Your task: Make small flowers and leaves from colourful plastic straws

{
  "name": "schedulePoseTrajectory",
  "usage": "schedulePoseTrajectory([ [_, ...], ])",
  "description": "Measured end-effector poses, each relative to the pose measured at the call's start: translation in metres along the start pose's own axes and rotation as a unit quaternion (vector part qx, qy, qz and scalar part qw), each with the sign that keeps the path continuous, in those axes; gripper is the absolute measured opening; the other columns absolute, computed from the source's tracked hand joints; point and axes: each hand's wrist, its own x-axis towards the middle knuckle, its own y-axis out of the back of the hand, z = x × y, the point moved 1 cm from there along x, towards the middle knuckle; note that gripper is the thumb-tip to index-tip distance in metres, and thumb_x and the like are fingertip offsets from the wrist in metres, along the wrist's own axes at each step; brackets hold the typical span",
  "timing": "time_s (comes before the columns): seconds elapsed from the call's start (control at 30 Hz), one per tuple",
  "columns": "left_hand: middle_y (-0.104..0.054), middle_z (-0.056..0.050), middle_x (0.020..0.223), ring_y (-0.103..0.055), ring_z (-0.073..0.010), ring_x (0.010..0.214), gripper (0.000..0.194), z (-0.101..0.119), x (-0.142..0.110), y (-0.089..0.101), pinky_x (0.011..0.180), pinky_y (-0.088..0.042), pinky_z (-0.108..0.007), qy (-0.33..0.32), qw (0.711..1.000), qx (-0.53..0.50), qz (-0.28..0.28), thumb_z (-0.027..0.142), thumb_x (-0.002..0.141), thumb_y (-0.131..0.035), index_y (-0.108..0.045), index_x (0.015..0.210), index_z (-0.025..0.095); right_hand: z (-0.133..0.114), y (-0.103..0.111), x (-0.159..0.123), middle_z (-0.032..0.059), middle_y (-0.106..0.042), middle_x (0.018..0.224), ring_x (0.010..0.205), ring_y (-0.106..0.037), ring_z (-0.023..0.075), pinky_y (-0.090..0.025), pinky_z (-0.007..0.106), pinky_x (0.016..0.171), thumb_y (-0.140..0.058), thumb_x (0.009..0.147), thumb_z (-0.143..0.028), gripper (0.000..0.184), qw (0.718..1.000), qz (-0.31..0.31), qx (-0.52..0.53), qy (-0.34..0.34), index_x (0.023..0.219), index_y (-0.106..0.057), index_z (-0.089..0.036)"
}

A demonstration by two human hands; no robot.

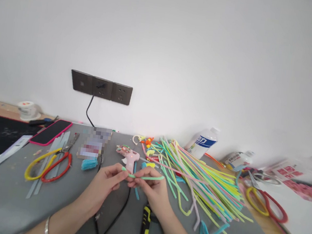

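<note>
Between my two hands is a pale green pipe cleaner [152, 178], held about level above the grey mat. My left hand [109, 178] pinches its left end between thumb and fingertips. Close beside it, my right hand [152, 189] grips the same piece near the middle, and the free end sticks out to the right. Just behind my fingers lies a pink glue gun [131, 159], partly hidden by them. A blue pipe cleaner [136, 193] lies under my hands. A black and yellow utility knife [145, 227] rests by my right wrist.
A pile of colourful pipe cleaners [208, 177] spreads to the right, near a white bottle [202, 142]. Scissors [52, 163], clear strips and a phone [51, 132] lie left. Other scissors [266, 204] lie far right. A black cable [120, 212] crosses the mat; a socket panel [101, 87] is on the wall.
</note>
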Motion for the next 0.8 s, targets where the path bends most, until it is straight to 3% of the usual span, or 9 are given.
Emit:
schedulePoseTrajectory([
  [0.1,-0.051,0.003,0.064,-0.034,-0.0093,0.055,0.037,0.004,0.000,0.002,0.051,-0.028,-0.021,-0.020,0.997,0.067,-0.014,0.050,0.072,-0.073,-0.066,0.064,0.015,-0.001,0.003,0.000,0.0019,-0.068,0.062,0.054,-0.066,0.0168,-0.056,0.031,0.059,-0.078,0.073,-0.039,0.022,1.000,-0.006,-0.013,0.016,0.074,-0.068,-0.020],
  [0.23,-0.054,0.000,0.069,-0.046,-0.0142,0.067,0.035,0.011,0.000,0.005,0.064,-0.035,-0.025,-0.040,0.982,0.168,-0.072,0.050,0.074,-0.071,-0.073,0.066,0.015,-0.003,0.007,0.001,0.0018,-0.066,0.067,0.059,-0.063,0.0164,-0.052,0.029,0.060,-0.076,0.076,-0.037,0.018,0.997,-0.033,-0.053,0.045,0.072,-0.070,-0.020],
  [0.33,-0.060,-0.001,0.072,-0.051,-0.0170,0.073,0.032,0.015,0.001,0.008,0.071,-0.037,-0.027,-0.012,0.976,0.180,-0.122,0.046,0.073,-0.073,-0.074,0.066,0.015,-0.003,0.008,0.002,0.0013,-0.065,0.069,0.061,-0.061,0.0154,-0.049,0.029,0.062,-0.073,0.080,-0.035,0.015,0.995,-0.081,-0.045,0.040,0.075,-0.071,-0.021],
  [0.57,-0.059,0.000,0.070,-0.046,-0.0138,0.065,0.026,0.018,-0.004,0.012,0.062,-0.033,-0.024,0.048,0.958,0.176,-0.220,0.040,0.069,-0.076,-0.072,0.063,0.015,-0.010,0.005,0.001,0.0021,-0.061,0.078,0.077,-0.057,0.0171,-0.045,0.030,0.074,-0.077,0.077,-0.031,0.011,0.987,-0.152,-0.039,0.025,0.074,-0.073,-0.021],
  [0.8,-0.052,0.005,0.052,-0.032,-0.0098,0.052,0.021,0.016,-0.009,0.013,0.051,-0.020,-0.024,0.137,0.918,0.196,-0.317,0.038,0.065,-0.078,-0.076,0.067,0.018,-0.010,0.001,-0.005,0.0010,-0.064,0.075,0.071,-0.057,0.0149,-0.044,0.027,0.069,-0.081,0.071,-0.030,0.011,0.971,-0.229,-0.054,-0.048,0.078,-0.078,-0.021],
])
